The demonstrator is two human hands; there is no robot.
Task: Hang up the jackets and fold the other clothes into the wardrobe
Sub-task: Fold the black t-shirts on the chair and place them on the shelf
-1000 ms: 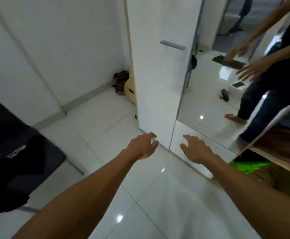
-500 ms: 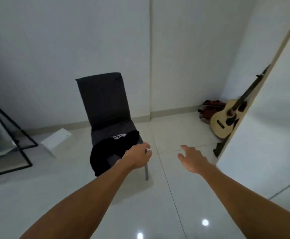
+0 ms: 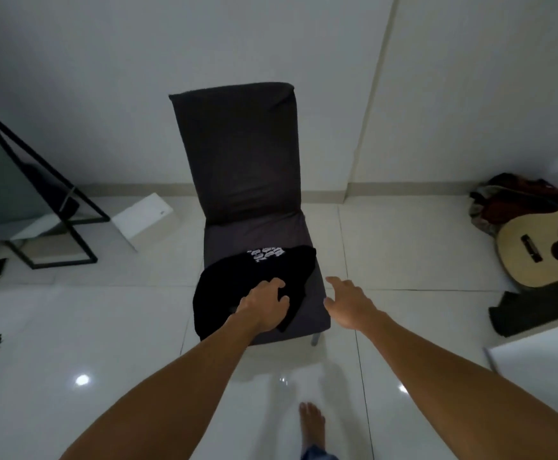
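Black garment (image 3: 254,280), white print near its top edge, heaped on front of chair (image 3: 237,154) seat, draping over the front-left edge. Left hand (image 3: 266,308) laid on the cloth, fingers curling into it; grip not certain. Right hand (image 3: 349,305) open, spread, just beside the seat's right edge. Likely soft, light, limp: best gathered at shoulders or collar. Garment type, sleeves and collar indistinguishable in dark folds; wardrobe out of view.

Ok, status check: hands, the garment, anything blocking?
Left hand on black printed garment, fingers spread, no grip visible. Right hand open, over dark grey covered chair seat edge. Nothing blocking.
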